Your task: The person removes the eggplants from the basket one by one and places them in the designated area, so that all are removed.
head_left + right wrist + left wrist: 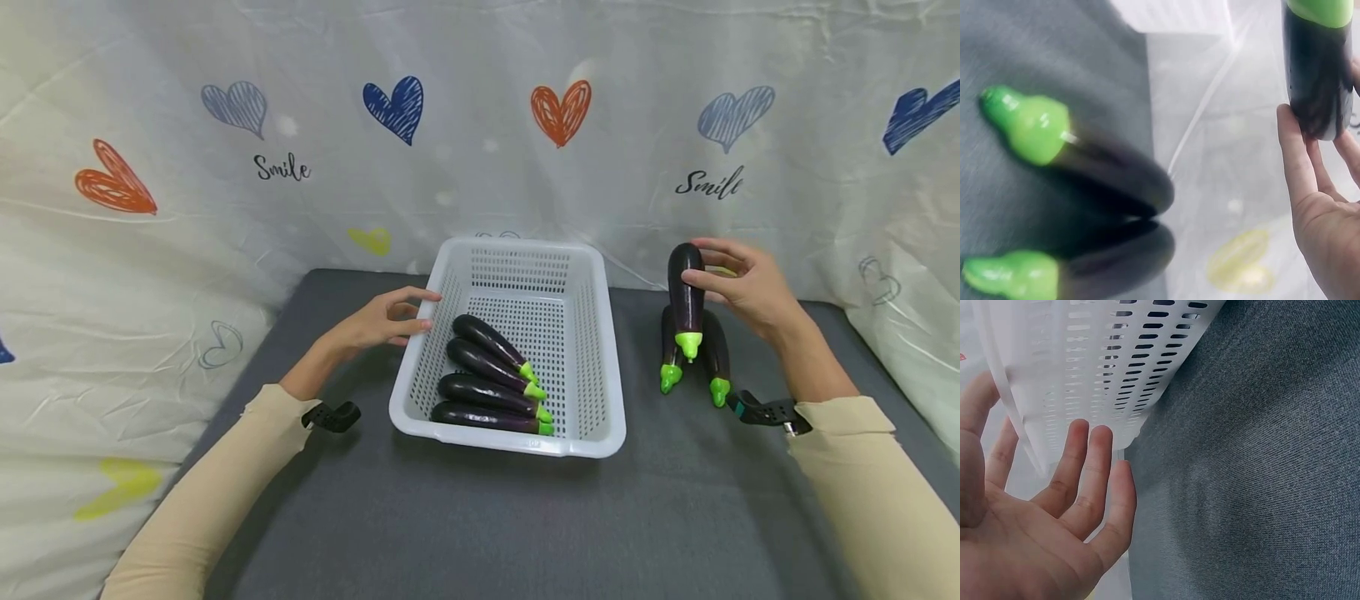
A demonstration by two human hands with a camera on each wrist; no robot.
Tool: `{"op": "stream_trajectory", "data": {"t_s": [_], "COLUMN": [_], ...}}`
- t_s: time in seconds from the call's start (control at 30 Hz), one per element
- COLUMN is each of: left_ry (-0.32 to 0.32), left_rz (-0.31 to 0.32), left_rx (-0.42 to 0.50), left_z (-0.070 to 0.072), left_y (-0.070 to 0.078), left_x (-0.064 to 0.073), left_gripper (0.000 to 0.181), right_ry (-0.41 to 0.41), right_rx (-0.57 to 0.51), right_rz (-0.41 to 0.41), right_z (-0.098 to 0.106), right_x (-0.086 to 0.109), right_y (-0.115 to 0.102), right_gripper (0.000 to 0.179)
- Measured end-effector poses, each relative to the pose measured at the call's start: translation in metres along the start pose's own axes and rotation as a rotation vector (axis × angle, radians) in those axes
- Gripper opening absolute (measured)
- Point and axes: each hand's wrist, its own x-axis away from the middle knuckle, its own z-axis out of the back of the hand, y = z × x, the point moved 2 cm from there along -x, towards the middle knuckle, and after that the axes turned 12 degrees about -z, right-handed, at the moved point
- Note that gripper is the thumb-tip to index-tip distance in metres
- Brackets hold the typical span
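Observation:
My right hand (pixel 742 279) pinches a dark purple eggplant (pixel 686 287) with a bright green stem end, held above the table. In the right wrist view the fingertips hold that eggplant (pixel 1319 75) by its rounded end, green cap up in the picture. Below it two more eggplants, one on the left (pixel 669 354) and one on the right (pixel 717 354), lie on the cloth. My left hand (pixel 378 321) touches the left rim of a white perforated basket (pixel 592 450), fingers loosely bent. Inside, several eggplants (pixel 487 392) lie side by side toward the left, stems pointing right.
A dark grey cloth (pixel 480 533) covers the table. White sheeting (pixel 465 150) printed with hearts and "Smile" hangs behind and at both sides. The basket's right part shows bare perforated floor (pixel 570 333).

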Motion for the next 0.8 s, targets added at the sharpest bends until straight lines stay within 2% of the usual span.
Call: {"op": "stream_trajectory", "data": {"t_s": [0.33,0.8], "left_ry": [0.001,0.006], "left_rz": [0.007,0.003], "left_rx": [0.013,0.016], "left_z": [0.000,0.000], "left_y": [0.000,0.000], "left_x": [0.000,0.001], "left_gripper": [0.053,0.053], "right_ry": [0.046,0.116], "right_rx": [0.003,0.066], "right_rz": [-0.040,-0.060], "right_z": [0.023,0.047], "right_x": [0.016,0.033], "right_y": [0.024,0.037], "right_gripper": [0.057,0.056]}}
